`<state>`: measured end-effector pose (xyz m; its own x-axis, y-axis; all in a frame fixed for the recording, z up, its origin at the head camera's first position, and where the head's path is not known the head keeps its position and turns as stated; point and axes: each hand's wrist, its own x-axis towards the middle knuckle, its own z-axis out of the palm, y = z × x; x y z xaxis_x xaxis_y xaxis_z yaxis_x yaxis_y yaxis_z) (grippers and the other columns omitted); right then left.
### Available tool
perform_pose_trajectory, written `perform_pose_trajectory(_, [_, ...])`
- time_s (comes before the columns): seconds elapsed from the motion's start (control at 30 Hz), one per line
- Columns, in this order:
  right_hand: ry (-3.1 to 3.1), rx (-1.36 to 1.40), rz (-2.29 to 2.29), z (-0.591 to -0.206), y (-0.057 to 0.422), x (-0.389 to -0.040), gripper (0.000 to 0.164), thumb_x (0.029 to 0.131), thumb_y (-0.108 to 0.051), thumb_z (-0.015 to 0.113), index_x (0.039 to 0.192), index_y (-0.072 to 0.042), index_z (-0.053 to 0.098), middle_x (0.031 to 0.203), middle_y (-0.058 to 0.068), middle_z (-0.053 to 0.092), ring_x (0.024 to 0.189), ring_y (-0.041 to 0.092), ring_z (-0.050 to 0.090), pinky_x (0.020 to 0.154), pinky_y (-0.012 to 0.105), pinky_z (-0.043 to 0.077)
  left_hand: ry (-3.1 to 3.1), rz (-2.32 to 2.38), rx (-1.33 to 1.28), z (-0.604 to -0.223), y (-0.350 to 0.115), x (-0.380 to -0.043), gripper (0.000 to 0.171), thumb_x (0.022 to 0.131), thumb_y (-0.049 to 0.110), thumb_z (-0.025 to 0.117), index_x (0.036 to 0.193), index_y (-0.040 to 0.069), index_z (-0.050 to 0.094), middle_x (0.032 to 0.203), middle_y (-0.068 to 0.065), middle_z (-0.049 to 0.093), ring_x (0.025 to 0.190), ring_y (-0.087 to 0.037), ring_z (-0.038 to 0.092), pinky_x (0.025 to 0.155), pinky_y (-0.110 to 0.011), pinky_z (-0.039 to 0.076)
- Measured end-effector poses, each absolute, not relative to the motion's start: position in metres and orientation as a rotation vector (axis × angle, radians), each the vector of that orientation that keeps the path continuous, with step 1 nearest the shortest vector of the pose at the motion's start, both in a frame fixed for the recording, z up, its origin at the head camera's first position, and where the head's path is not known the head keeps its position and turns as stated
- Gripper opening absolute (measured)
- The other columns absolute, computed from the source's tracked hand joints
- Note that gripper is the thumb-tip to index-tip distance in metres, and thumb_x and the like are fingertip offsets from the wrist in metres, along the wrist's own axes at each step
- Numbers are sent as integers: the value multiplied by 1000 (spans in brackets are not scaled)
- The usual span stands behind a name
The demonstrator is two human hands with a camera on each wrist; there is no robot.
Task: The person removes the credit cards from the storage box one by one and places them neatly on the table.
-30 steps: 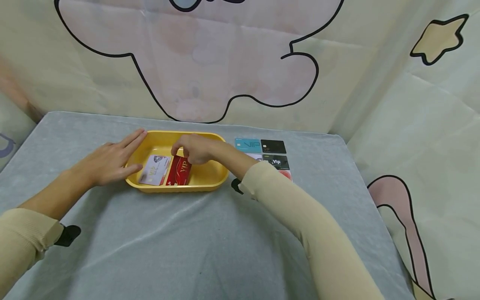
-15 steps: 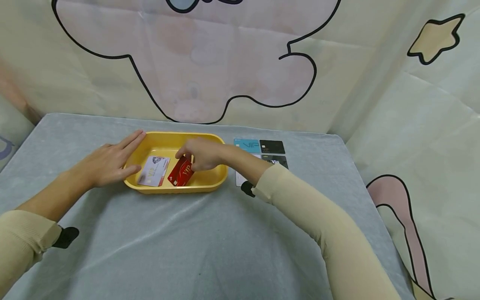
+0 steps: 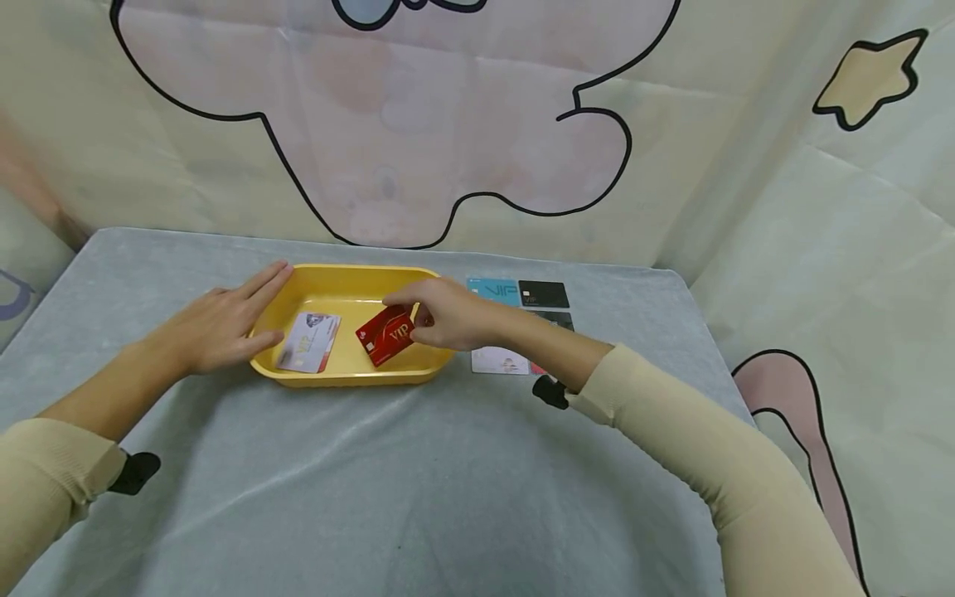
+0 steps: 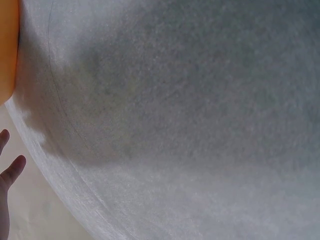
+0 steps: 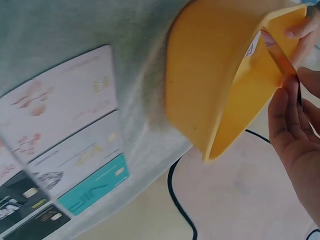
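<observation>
A red VIP card (image 3: 384,336) is pinched between the thumb and fingers of my right hand (image 3: 458,315), tilted over the right part of a yellow tray (image 3: 351,381). In the right wrist view the card (image 5: 280,56) shows nearly edge-on. A white VIP card (image 3: 308,342) lies in the tray's left part. My left hand (image 3: 212,327) rests at the tray's left rim with its fingers straight and thumb spread. Only a few of its fingertips (image 4: 14,171) appear in the left wrist view.
Right of the tray, several cards lie in rows on the grey cloth: a blue card (image 3: 492,289), a black card (image 3: 544,293), a white card (image 3: 498,361) and others partly hidden by my right forearm. A patterned curtain (image 3: 448,149) hangs behind the table.
My right hand has moved right with the red card, turning it and drawing it away from the white card. The left hand has stayed at the tray.
</observation>
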<state>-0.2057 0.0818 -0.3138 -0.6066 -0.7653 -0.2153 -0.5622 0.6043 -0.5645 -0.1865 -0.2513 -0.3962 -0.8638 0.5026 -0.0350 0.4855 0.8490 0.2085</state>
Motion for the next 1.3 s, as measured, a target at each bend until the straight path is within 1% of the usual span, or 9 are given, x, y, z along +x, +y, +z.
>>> perform_pose_trajectory(0.23, [2396, -970, -907, -314, 117, -192, 54, 92, -2, 67, 144, -4, 51, 132, 7, 61, 93, 15, 65, 85, 23, 55, 2940, 297, 768, -395, -250, -185, 84, 97, 40, 49, 160, 7, 4, 165, -18, 12, 122, -47, 53, 100, -66, 38])
perform_pose_trajectory(0.5, [2365, -785, -1195, -327, 153, -175, 54, 93, -3, 67, 144, -8, 53, 132, 5, 61, 96, 18, 65, 80, 30, 58, 2943, 292, 782, -395, -250, -185, 84, 97, 39, 49, 160, 6, 4, 165, -19, 13, 120, -47, 54, 99, -66, 39])
perform_pose_trajectory(0.7, [2320, -680, -1326, -333, 172, -165, 52, 93, -4, 66, 144, -8, 53, 135, 7, 59, 99, 23, 66, 84, 41, 59, 2948, 299, 787, -395, -251, -184, 84, 97, 39, 50, 160, 6, 5, 165, -18, 13, 119, -47, 55, 98, -66, 39])
perform_pose_trajectory(0.8, [2339, -623, -1365, -337, 182, -161, 49, 94, -7, 66, 142, -9, 56, 135, 7, 59, 101, 25, 66, 84, 43, 58, 2947, 296, 783, -395, -250, -185, 84, 97, 39, 50, 160, 7, 5, 165, -17, 13, 120, -47, 54, 98, -66, 39])
perform_pose_trajectory(0.87, [2347, -584, -1393, -340, 189, -158, 46, 95, -8, 65, 140, -8, 57, 135, 7, 60, 101, 27, 66, 85, 43, 58, 2946, 292, 778, -395, -250, -185, 84, 97, 40, 49, 160, 7, 5, 165, -17, 12, 120, -47, 54, 99, -66, 39])
perform_pose_trajectory(0.97, [2349, -530, -1424, -344, 198, -154, 42, 96, -6, 61, 138, -6, 59, 129, 9, 63, 97, 30, 66, 84, 43, 58, 2943, 290, 775, -395, -249, -185, 83, 97, 40, 49, 160, 7, 5, 165, -17, 12, 121, -47, 54, 99, -66, 38])
perform_pose_trajectory(1.07, [2341, -470, -1446, -347, 207, -150, 39, 97, -4, 58, 136, -4, 60, 128, 11, 62, 93, 30, 64, 83, 41, 59, 2944, 290, 774, -396, -249, -185, 84, 97, 40, 49, 160, 7, 5, 165, -17, 12, 120, -47, 54, 98, -66, 39])
perform_pose_trajectory(1.17, [2347, -410, -1433, -352, 214, -148, 38, 96, -4, 59, 134, -3, 61, 127, 11, 62, 91, 27, 63, 81, 36, 59, 2946, 294, 772, -395, -249, -185, 84, 97, 39, 49, 160, 7, 5, 165, -17, 12, 121, -47, 54, 98, -66, 39])
perform_pose_trajectory(1.3, [2343, -368, -1396, -362, 222, -146, 38, 95, -5, 60, 133, -2, 61, 121, 13, 65, 88, 25, 63, 78, 34, 58, 2944, 291, 765, -394, -248, -184, 84, 97, 39, 49, 160, 6, 5, 165, -18, 12, 122, -48, 53, 98, -67, 39])
